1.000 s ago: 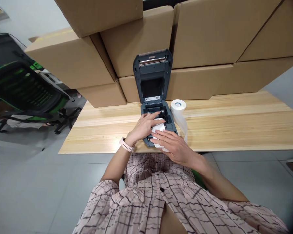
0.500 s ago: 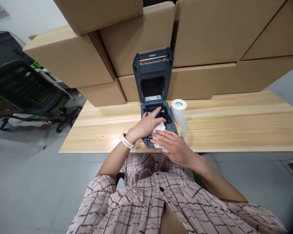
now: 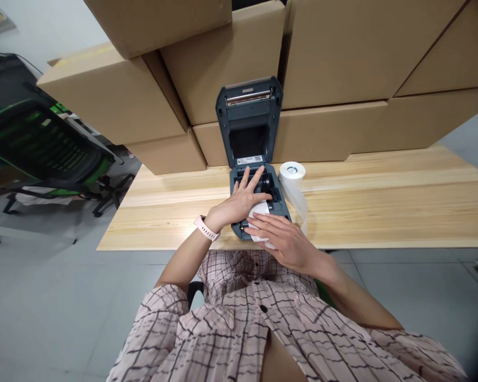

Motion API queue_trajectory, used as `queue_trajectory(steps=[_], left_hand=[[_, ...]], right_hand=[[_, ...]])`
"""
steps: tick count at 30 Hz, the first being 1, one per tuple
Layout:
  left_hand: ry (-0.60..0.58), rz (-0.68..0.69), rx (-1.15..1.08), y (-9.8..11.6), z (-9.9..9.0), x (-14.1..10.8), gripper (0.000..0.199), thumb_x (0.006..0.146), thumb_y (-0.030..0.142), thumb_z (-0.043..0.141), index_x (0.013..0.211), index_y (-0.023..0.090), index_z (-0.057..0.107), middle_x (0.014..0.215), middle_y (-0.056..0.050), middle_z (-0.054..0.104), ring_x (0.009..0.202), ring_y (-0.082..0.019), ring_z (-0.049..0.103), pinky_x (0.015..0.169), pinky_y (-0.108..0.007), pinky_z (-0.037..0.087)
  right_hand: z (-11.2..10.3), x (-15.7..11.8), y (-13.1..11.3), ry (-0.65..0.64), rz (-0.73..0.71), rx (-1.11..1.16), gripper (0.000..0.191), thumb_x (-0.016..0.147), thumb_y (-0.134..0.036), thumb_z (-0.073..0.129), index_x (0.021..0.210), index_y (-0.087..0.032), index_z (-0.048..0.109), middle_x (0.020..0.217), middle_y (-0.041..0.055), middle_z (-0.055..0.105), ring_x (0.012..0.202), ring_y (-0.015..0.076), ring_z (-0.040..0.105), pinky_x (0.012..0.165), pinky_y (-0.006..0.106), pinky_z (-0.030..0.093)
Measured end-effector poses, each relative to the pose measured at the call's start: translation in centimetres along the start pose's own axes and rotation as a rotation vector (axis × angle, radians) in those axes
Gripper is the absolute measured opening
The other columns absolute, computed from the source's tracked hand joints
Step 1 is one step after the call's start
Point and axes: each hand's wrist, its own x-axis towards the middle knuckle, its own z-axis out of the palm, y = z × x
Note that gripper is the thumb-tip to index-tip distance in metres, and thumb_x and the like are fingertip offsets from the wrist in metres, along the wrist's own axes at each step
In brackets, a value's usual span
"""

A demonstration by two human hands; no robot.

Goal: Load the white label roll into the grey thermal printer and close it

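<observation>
A dark grey label printer (image 3: 284,211) stands on the table with its lid (image 3: 248,116) raised. My left hand (image 3: 242,201) is open over its inner bay, fingers spread across the mechanism. At the front of the printer lies a piece of white label paper (image 3: 258,208). My right hand (image 3: 284,239) rests on that paper, fingers stretched out flat across it and pointing left. Part of the paper is hidden under those fingers. A white label roll (image 3: 292,171) stands close to the printer's right side, its loose strip (image 3: 297,199) trailing forward.
Cardboard boxes (image 3: 326,58) are stacked behind the printer along the back of the wooden table (image 3: 382,207). A black and green office chair (image 3: 43,143) stands on the floor to the left. The table's front edge runs just before my body.
My left hand's fingers have straightened and spread wider, reaching slightly farther back over the bay. My right hand stays nearly in place on the paper.
</observation>
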Motion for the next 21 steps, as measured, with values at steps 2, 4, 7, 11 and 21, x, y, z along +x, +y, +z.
queue_trajectory(steps=[2, 4, 7, 11, 21], left_hand=[[-0.005, -0.001, 0.004, 0.0, -0.1, 0.0, 0.044, 0.095, 0.007, 0.055, 0.127, 0.030, 0.075, 0.184, -0.002, 0.009, 0.166, -0.045, -0.015, 0.125, -0.083, 0.004], [-0.010, -0.007, 0.006, 0.1, -0.2, 0.0, 0.046, 0.095, 0.006, 0.055, 0.128, 0.031, 0.075, 0.184, -0.002, 0.010, 0.165, -0.045, -0.015, 0.125, -0.083, 0.004], [-0.040, -0.031, 0.044, 0.5, -0.3, 0.0, 0.049, 0.095, 0.005, 0.054, 0.132, 0.032, 0.073, 0.184, -0.002, 0.006, 0.166, -0.044, -0.015, 0.126, -0.082, 0.007], [-0.093, -0.084, 0.129, 1.3, -0.6, -0.3, 0.049, 0.099, 0.005, 0.051, 0.137, 0.032, 0.068, 0.184, -0.005, 0.002, 0.167, -0.043, -0.013, 0.127, -0.081, 0.012], [0.151, 0.036, 0.029, 0.2, 0.6, -1.3, 0.077, 0.094, 0.003, 0.047, 0.162, 0.039, 0.041, 0.184, -0.004, 0.004, 0.170, -0.037, 0.003, 0.133, -0.070, 0.019]], right_hand=[[-0.1, 0.0, 0.0, -0.002, -0.005, 0.001, 0.041, 0.105, -0.018, 0.051, 0.144, -0.021, 0.064, 0.155, 0.0105, 0.064, 0.150, 0.0268, 0.056, 0.117, 0.052, 0.054], [-0.1, 0.1, -0.2, -0.006, -0.005, 0.002, 0.041, 0.105, -0.018, 0.051, 0.144, -0.019, 0.064, 0.155, 0.0114, 0.064, 0.150, 0.0273, 0.055, 0.117, 0.052, 0.054], [-0.2, 0.1, -0.7, -0.021, 0.018, -0.019, 0.045, 0.103, -0.014, 0.050, 0.146, -0.017, 0.063, 0.156, 0.0126, 0.063, 0.150, 0.0283, 0.056, 0.117, 0.052, 0.054], [-0.5, 0.1, -1.3, -0.051, 0.041, -0.054, 0.049, 0.101, -0.009, 0.049, 0.147, -0.015, 0.062, 0.156, 0.0146, 0.063, 0.149, 0.0300, 0.056, 0.115, 0.052, 0.055], [-1.3, -0.4, -1.7, -0.113, 0.046, -0.002, 0.046, 0.103, -0.027, 0.063, 0.149, -0.023, 0.064, 0.161, 0.0155, 0.056, 0.154, 0.0349, 0.049, 0.122, 0.057, 0.051]])
